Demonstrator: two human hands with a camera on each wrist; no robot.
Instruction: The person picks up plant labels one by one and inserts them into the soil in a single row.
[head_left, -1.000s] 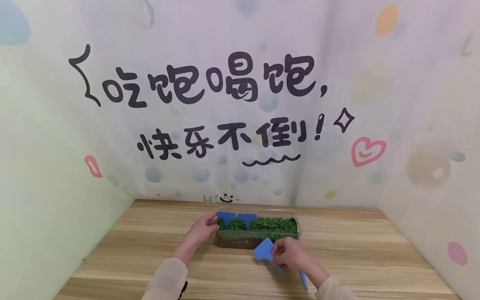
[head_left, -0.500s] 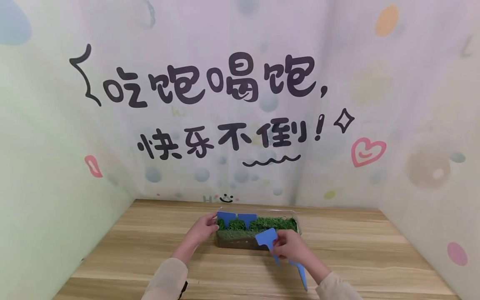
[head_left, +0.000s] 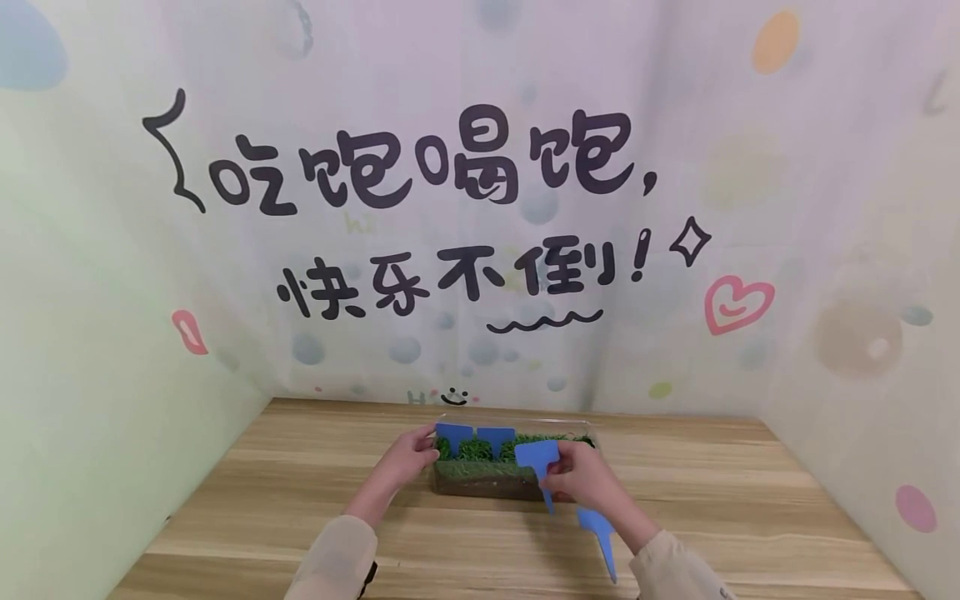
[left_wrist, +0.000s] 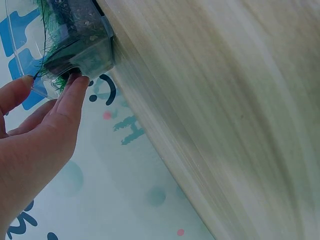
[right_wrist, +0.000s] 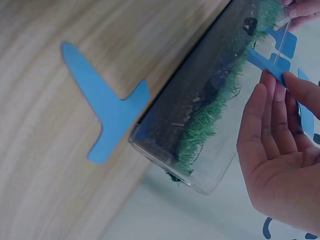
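Left hand (head_left: 411, 457): thumb and fingers pinching near end of clear box (head_left: 480, 485). Two blue tags (head_left: 496, 438) upright inside, just right of it. Right hand (head_left: 587, 477): pinching third tag (head_left: 537, 455) by box front; loose tag (head_left: 598, 527) below wrist. Bench (head_left: 735, 508) extends rightward.

On my head feed I look forward and slightly down from well back: the patterned wall (head_left: 465, 225) fills most of it, with the worktop (head_left: 300, 500), the planter box (head_left: 480, 483) and both hands low in frame. My left wrist feed looks along the left hand (left_wrist: 47, 132) from close by, steeply rolled, so the worktop's edge runs diagonally; it shares one box end and the wall's smiley face (left_wrist: 103, 90) with the head feed. My right wrist feed, also near and rolled, looks past the right hand (right_wrist: 282, 150); it shares the loose blue marker (right_wrist: 110, 112) and both hands with the head feed.
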